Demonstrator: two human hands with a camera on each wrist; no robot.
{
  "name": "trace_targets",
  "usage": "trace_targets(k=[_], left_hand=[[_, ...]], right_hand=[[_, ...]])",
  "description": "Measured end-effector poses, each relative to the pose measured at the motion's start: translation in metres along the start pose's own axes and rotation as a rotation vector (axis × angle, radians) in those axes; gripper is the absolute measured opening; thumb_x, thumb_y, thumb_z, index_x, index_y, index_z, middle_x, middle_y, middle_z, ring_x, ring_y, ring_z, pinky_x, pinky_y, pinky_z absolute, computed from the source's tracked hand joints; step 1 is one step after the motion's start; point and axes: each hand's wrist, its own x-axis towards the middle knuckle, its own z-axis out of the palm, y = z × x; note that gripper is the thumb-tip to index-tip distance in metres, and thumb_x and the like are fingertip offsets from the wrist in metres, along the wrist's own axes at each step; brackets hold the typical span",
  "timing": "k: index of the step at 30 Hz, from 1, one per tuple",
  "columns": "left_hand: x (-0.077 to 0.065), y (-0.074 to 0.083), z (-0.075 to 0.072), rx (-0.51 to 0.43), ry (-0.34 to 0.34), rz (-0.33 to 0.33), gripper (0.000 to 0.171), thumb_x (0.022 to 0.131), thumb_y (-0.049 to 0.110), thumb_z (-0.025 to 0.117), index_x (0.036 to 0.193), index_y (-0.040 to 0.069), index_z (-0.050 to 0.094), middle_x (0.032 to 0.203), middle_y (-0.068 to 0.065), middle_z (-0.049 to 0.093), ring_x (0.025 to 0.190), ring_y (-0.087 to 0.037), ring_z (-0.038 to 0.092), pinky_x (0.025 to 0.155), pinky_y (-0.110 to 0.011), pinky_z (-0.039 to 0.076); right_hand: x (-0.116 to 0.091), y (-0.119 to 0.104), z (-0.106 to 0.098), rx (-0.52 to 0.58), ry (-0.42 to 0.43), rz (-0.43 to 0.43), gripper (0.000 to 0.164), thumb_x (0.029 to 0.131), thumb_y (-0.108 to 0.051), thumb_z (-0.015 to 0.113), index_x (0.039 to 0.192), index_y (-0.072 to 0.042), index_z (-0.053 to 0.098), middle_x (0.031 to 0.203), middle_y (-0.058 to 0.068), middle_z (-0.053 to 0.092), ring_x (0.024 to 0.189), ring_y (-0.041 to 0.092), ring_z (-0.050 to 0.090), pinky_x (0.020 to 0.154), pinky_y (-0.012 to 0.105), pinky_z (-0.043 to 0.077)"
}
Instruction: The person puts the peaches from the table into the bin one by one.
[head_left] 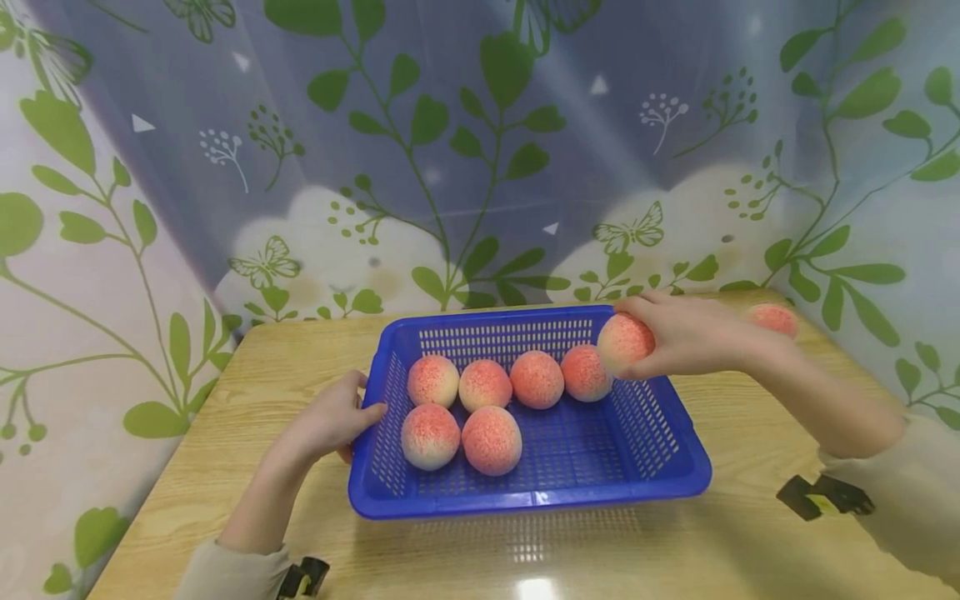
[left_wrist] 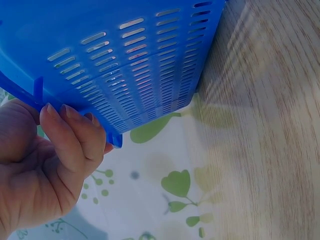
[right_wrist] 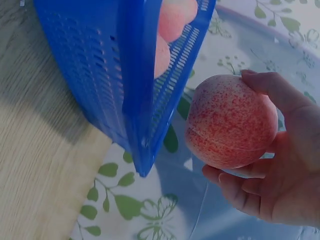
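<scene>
A blue perforated plastic basket (head_left: 536, 500) stands on the wooden table with several pinkish-red and cream peaches inside, four along the back. My left hand (head_left: 336, 417) grips the basket's left rim, thumb over the top and fingers curled beneath, as the left wrist view shows with the hand (left_wrist: 60, 155) at the rim. Over the basket's back right corner, my right hand (head_left: 678, 333) holds a peach (head_left: 626, 343). In the right wrist view that peach (right_wrist: 231, 121) sits between thumb and fingers, beside the basket's rim (right_wrist: 137, 90).
Another peach (head_left: 772, 319) lies on the table at the far right, partly behind the right forearm. The wooden table (head_left: 300, 517) meets a patterned cloth backdrop (head_left: 480, 167) printed with leaves and butterflies along its back and sides.
</scene>
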Motion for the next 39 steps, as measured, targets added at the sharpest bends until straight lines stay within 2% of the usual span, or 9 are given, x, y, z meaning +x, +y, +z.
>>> trace_targets(k=[8,11,18,22,25,29,33,36,39], left_hand=[[0.001,0.0,0.0,-0.01,0.001,0.012,0.043,0.093,0.013,0.052,0.123,-0.012,0.034,0.067,-0.015,0.058,0.044,-0.02,0.058,0.042,-0.038,0.053],[0.0,0.0,0.0,-0.013,0.002,0.011,0.043,0.093,0.013,0.052,0.123,-0.012,0.034,0.068,-0.015,0.058,0.044,-0.02,0.059,0.042,-0.037,0.053],[0.0,0.0,0.001,-0.034,0.0,0.01,0.043,0.093,0.012,0.051,0.123,-0.012,0.033,0.068,-0.016,0.058,0.046,-0.02,0.059,0.04,-0.034,0.052],[0.0,-0.001,0.001,-0.031,0.001,0.009,0.043,0.093,0.012,0.051,0.123,-0.012,0.033,0.069,-0.016,0.058,0.046,-0.02,0.059,0.04,-0.034,0.052],[0.0,-0.001,0.001,-0.026,0.005,0.01,0.043,0.093,0.013,0.051,0.123,-0.012,0.033,0.069,-0.016,0.058,0.045,-0.02,0.059,0.04,-0.033,0.052],[0.0,0.0,0.0,-0.024,0.005,0.01,0.043,0.093,0.013,0.051,0.124,-0.012,0.033,0.069,-0.016,0.058,0.045,-0.02,0.059,0.041,-0.034,0.052],[0.0,0.0,0.0,-0.028,0.004,0.005,0.043,0.093,0.013,0.051,0.124,-0.012,0.033,0.069,-0.016,0.058,0.046,-0.02,0.06,0.041,-0.034,0.053],[-0.001,0.0,0.0,-0.026,0.003,0.005,0.043,0.093,0.013,0.051,0.124,-0.012,0.033,0.069,-0.016,0.058,0.046,-0.02,0.059,0.041,-0.034,0.053],[0.0,0.0,0.0,-0.021,0.0,0.005,0.043,0.093,0.013,0.051,0.124,-0.012,0.033,0.068,-0.016,0.058,0.045,-0.02,0.059,0.042,-0.036,0.053]], right_hand=[[0.014,-0.018,0.013,0.005,-0.026,-0.168,0.071,0.07,-0.033,0.072,0.126,0.001,0.047,0.114,0.013,0.053,0.092,0.023,0.056,0.072,0.039,0.05],[0.02,-0.027,0.018,0.0,-0.072,-0.2,0.07,0.071,-0.032,0.072,0.125,0.003,0.046,0.111,0.012,0.053,0.091,0.022,0.055,0.072,0.037,0.05],[0.034,-0.045,0.031,-0.032,-0.132,-0.282,0.053,0.071,-0.031,0.07,0.112,-0.001,0.052,0.099,0.006,0.054,0.085,0.02,0.054,0.071,0.034,0.048],[0.039,-0.053,0.04,-0.069,-0.156,-0.334,0.054,0.073,-0.029,0.066,0.114,0.002,0.05,0.098,0.009,0.053,0.086,0.023,0.055,0.076,0.038,0.049],[0.042,-0.058,0.046,-0.091,-0.17,-0.368,0.052,0.073,-0.028,0.065,0.113,0.002,0.05,0.094,0.01,0.052,0.078,0.023,0.054,0.071,0.039,0.051],[0.046,-0.064,0.052,-0.108,-0.211,-0.374,0.054,0.073,-0.028,0.067,0.114,0.001,0.049,0.096,0.012,0.049,0.076,0.02,0.052,0.067,0.035,0.051],[0.051,-0.07,0.055,-0.122,-0.296,-0.321,0.059,0.074,-0.028,0.066,0.121,0.002,0.045,0.113,0.021,0.046,0.081,0.02,0.053,0.067,0.031,0.052],[0.054,-0.074,0.058,-0.149,-0.33,-0.29,0.059,0.074,-0.03,0.065,0.122,-0.001,0.045,0.114,0.02,0.044,0.07,0.02,0.053,0.056,0.029,0.05],[0.055,-0.078,0.06,-0.152,-0.354,-0.281,0.055,0.074,-0.028,0.065,0.12,-0.003,0.047,0.105,0.013,0.041,0.059,0.017,0.048,0.047,0.027,0.044]])
